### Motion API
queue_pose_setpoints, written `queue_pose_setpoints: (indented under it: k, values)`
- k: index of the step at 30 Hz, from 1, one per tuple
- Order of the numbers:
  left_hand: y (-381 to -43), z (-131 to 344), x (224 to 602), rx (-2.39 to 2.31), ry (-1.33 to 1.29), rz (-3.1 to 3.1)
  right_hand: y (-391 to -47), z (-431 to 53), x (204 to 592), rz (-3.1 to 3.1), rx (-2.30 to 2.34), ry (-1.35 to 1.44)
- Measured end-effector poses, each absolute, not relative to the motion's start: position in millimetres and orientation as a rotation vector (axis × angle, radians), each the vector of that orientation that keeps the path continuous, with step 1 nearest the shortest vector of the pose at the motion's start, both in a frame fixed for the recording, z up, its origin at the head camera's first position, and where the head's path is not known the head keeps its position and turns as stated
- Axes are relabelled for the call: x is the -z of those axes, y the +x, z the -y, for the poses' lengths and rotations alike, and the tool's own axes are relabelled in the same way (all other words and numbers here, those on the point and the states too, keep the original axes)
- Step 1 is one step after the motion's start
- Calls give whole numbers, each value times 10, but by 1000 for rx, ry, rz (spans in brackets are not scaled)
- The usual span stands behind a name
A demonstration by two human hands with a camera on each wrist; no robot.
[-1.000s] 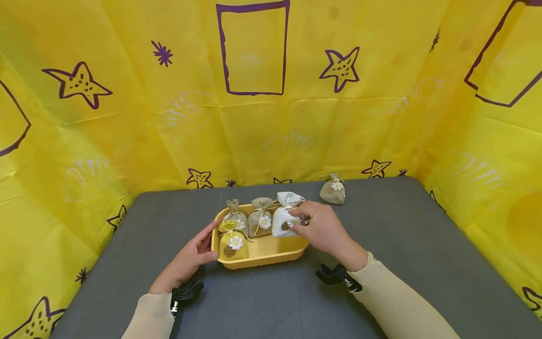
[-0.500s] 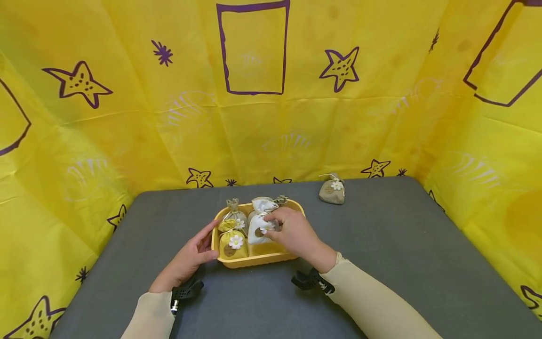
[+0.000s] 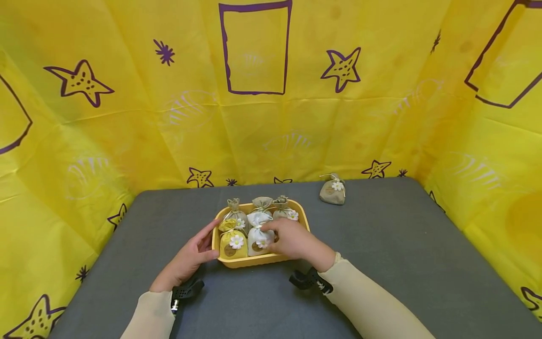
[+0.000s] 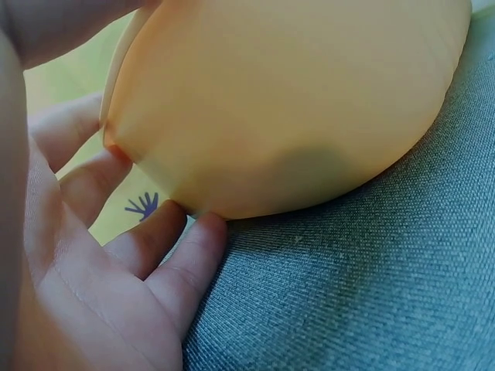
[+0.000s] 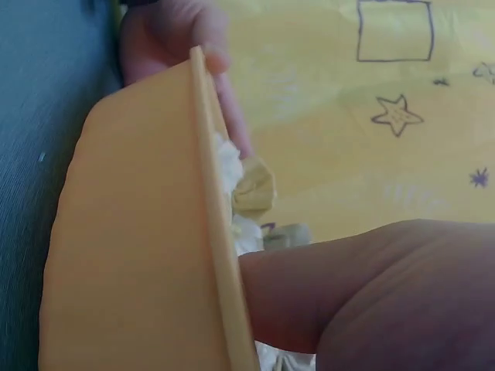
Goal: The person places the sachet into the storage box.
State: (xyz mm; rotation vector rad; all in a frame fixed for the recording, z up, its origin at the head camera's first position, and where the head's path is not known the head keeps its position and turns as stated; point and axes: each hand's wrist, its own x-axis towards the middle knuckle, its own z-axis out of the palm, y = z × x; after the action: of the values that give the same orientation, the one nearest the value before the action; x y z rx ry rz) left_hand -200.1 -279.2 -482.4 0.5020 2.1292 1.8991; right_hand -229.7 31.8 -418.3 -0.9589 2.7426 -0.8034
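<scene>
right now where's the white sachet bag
In the head view the white sachet bag stands in the front row of the yellow tray, right of the yellow sachet bag, with the right hand on it.

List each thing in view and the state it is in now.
tray: on the table, holding five sachets
white sachet: upright in tray, front row
yellow sachet: upright in tray
tan sachet: alone on table
left hand: resting against tray's end
right hand: holding white sachet
</scene>
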Motion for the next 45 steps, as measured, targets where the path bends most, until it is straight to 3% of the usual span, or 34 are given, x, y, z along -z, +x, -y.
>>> queue_pose_setpoints:
  k: [13,19,25,32,45]
  values:
    - [-2002,2791,4816,-1890,498,-2142,-2274,-344,4187,-2736,795,-962]
    - [-1996,2780,4801,-1896,497,-2127,-2182,-610,4194,-2787,1181,-945]
    - [-1993,2776,4794,-1912,516,-2109,-2168,-1126,4256,-2826,1698,-624]
    - [-1993,2779,4796,-1912,524,-2102,-2190,-1774,4416,-2794,1744,-179]
    - [-1994,2766,4807,-1897,493,-2140,-2314,-2329,4656,-2453,1861,-18]
